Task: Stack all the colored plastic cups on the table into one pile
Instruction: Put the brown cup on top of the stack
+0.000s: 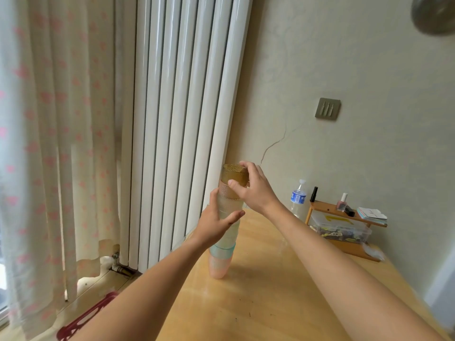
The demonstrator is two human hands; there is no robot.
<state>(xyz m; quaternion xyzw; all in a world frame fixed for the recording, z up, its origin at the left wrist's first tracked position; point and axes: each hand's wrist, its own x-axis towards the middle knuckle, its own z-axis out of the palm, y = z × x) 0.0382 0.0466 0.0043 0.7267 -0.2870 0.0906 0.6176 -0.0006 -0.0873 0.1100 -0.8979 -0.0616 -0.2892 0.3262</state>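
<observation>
A tall pile of translucent plastic cups (pixel 222 252) stands upright on the wooden table (pixel 258 291), near its far left edge. A pink cup is at the bottom, with teal, pale green and clear ones above it. My left hand (pixel 216 223) wraps around the middle of the pile. My right hand (pixel 253 190) grips the amber cup (pixel 234 174) at the very top, which sits in a pinkish cup below it.
A water bottle (pixel 298 199) stands by the wall at the back. Beside it a small wooden shelf (pixel 344 212) carries nail polish, cards and a clear box. A white radiator (pixel 182 119) and a curtain (pixel 54 143) are to the left, past the table edge.
</observation>
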